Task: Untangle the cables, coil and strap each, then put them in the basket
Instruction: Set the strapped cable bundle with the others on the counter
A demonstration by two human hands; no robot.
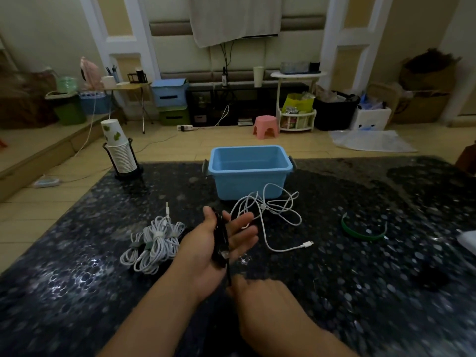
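Observation:
My left hand (206, 251) is raised over the dark table, palm up, with a black cable (221, 238) wound as a coil across the palm under the thumb. My right hand (260, 302), just below it, pinches the black cable's loose end. A loose white cable (273, 210) lies tangled in front of the blue basket (248, 171), its plug pointing right. Several coiled, strapped white cables (154, 243) lie in a pile to the left of my left hand. A green strap (360, 231) lies curved on the table at the right.
A stack of paper cups (119, 150) in a black holder stands at the table's far left corner. A white object (467, 240) shows at the right edge. Beyond the table (386, 253) are a pink stool (266, 126), boxes and shelves on the floor.

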